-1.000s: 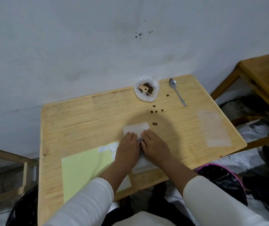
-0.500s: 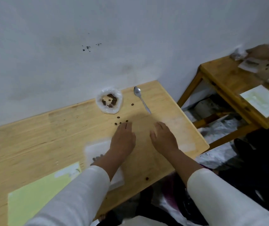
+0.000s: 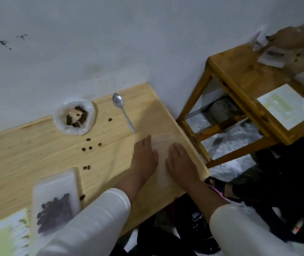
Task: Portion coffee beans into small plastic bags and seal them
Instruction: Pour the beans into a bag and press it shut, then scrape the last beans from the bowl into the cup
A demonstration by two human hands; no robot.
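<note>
Two hands lie flat on an empty bag (image 3: 163, 156) at the right end of the table (image 3: 27, 156), and from the head view I would say a fresh bag is being taken up for the next portion. The left hand (image 3: 143, 157) rests on the bag's left edge with its fingers straight and together, gripping nothing. The right hand (image 3: 181, 163) lies palm down on the bag's right part, fingers likewise extended, pressing rather than pinching. The bag is clear and hard to make out against the wood; its far edge shows just beyond the fingertips, close to the table's right edge. A filled bag (image 3: 55, 202) lies at the near left with a dark heap of beans in its near half; whether its top is sealed I cannot tell. At the far side, a rolled-down pouch of beans (image 3: 74, 117) sits by the wall, and the spoon (image 3: 122, 110) lies just right of it, bowl toward the wall. Loose beans (image 3: 90, 147) are scattered between pouch and hands. The next move, I judge, calls for lifting the thin film, working its mouth open, then fetching the spoon, which lies near the left hand's fingertips. Farther right, another person's hand (image 3: 291, 37) works at a second table (image 3: 239, 74).
</note>
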